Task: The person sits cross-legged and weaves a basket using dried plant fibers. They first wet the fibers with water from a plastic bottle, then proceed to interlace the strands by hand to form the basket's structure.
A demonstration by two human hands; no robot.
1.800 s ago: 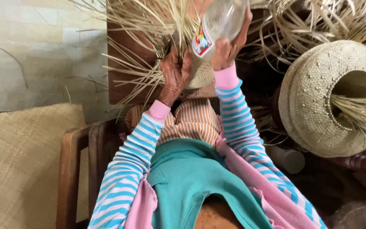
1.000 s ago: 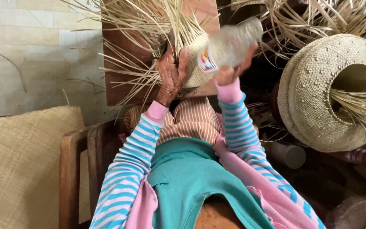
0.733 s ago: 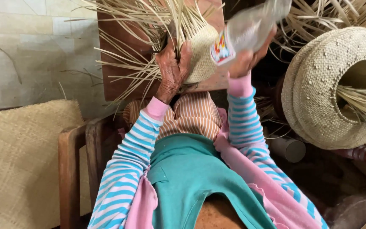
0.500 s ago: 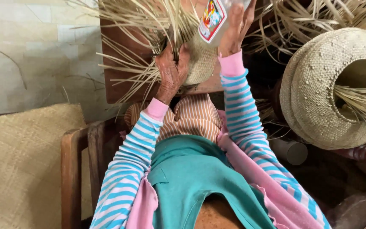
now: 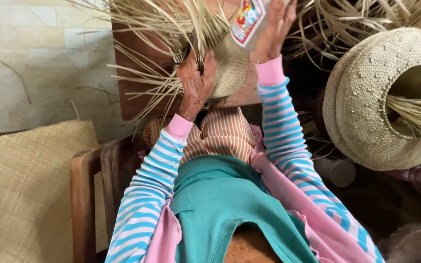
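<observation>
My left hand (image 5: 197, 83) grips the edge of a half-woven straw hat (image 5: 227, 63) whose loose straw strands (image 5: 157, 29) fan out to the left and upward. My right hand (image 5: 276, 27) is raised at the top of the view, closed around a clear plastic bottle with a colourful label (image 5: 248, 17); most of the bottle is cut off by the frame's top edge. The bottle sits just above and right of the hat. Both arms wear blue-and-white striped sleeves with pink cuffs.
A finished woven straw hat (image 5: 366, 97) with strands in its opening lies on its side at the right. A wooden board (image 5: 137, 97) stands behind the work. A wooden chair frame (image 5: 86, 185) and a woven mat (image 5: 25, 180) are at lower left.
My right hand has lifted the bottle upward and tipped it more upright, so that it now leaves the top of the view. My left hand has kept its hold on the hat.
</observation>
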